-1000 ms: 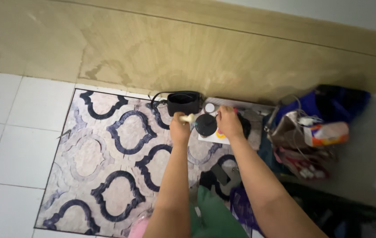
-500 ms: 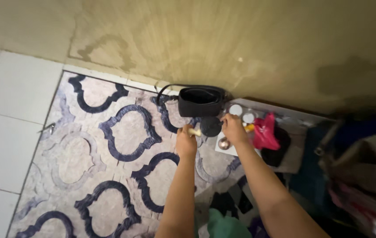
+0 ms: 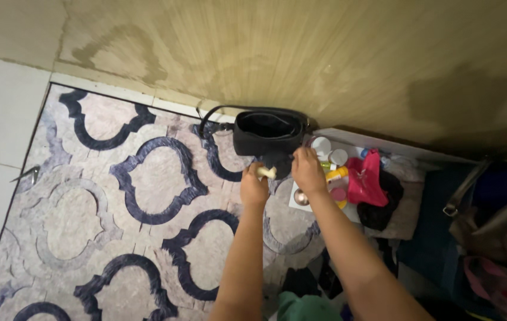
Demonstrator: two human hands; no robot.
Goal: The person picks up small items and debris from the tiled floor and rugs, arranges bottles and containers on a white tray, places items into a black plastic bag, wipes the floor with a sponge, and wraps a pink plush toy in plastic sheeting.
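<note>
Both arms now further outstretched, left hand (image 3: 254,187) clenched around cream stick (image 3: 267,172), right hand (image 3: 308,170) unclear.

Bare forearms, no sleeves; green garment (image 3: 304,306) below

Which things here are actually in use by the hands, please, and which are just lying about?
In use: left hand holding a small cream piece; right hand on a dark round item, hard to identify.

Lying about: black handbag, patterned rug, pink cloth, yellow bottle.

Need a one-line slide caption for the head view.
Left hand holds a small cream object; right hand reaches beside a black bag.
</note>
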